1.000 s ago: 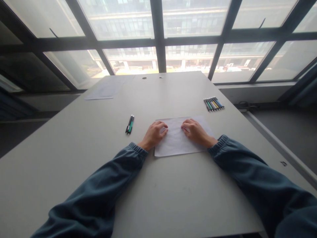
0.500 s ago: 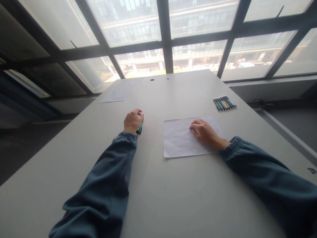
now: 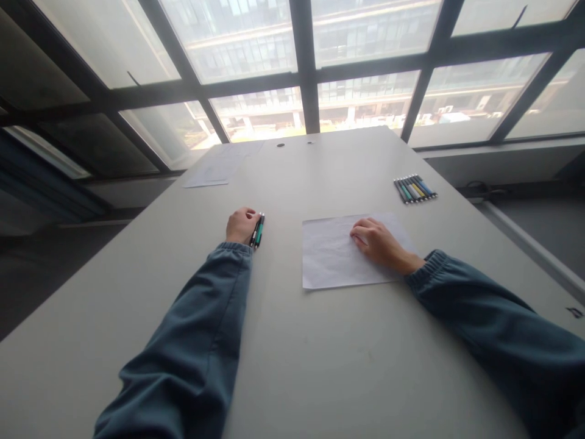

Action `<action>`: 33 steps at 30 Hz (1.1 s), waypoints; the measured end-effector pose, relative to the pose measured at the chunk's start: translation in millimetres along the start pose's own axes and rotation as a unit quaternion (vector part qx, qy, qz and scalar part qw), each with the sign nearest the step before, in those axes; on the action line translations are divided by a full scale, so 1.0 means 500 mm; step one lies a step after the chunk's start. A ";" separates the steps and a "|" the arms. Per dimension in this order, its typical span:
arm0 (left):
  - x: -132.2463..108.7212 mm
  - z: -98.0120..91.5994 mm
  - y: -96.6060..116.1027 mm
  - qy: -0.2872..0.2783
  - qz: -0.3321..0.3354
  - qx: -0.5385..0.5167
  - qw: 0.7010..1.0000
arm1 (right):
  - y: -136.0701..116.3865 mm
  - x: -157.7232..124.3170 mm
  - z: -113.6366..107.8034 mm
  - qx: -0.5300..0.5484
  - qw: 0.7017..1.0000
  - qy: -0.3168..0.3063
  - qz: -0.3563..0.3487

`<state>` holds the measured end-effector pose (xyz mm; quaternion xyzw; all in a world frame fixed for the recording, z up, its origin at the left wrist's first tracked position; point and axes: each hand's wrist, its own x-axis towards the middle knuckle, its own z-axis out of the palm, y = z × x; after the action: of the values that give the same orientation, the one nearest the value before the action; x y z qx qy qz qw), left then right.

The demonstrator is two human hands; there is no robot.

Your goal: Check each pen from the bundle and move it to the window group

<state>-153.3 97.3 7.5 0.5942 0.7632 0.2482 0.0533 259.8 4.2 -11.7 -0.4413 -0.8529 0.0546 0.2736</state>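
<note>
My left hand [image 3: 241, 225] rests on the white table, its fingers curled and closed against a black pen [image 3: 254, 236]. Right beside that lies a green and black pen [image 3: 260, 231], roughly parallel to it. The fingertips are partly hidden behind the hand. On the right, my right hand [image 3: 377, 244] lies on a white sheet of paper [image 3: 326, 259], fingers bent and drawn together with the thumb under them. I see nothing between those fingers.
A row of several colored pens [image 3: 415, 189] lies side by side at the right of the table [image 3: 292, 366]. More paper [image 3: 212, 167] lies at the far left. Large windows [image 3: 256, 49] stand behind the table's far edge.
My left hand has shifted slightly left and down, and its fingers have drawn back, uncovering more of the two pens. The right hand and the paper stay put.
</note>
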 end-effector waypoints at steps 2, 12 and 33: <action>0.000 -0.001 0.002 -0.002 0.000 -0.001 1.000 | 0.000 0.000 0.000 -0.001 1.000 -0.001 0.002; 0.010 -0.045 0.015 -0.086 0.040 0.083 0.992 | 0.000 0.000 0.000 -0.002 1.000 -0.005 0.007; -0.161 -0.127 0.252 -0.168 0.154 -0.422 0.877 | -0.015 0.000 -0.005 0.069 0.993 0.094 0.007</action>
<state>-43.0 23.7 101.4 0.6578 0.4646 0.4485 0.3877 255.6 -0.5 -7.1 -0.4309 -0.8143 0.0735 0.3819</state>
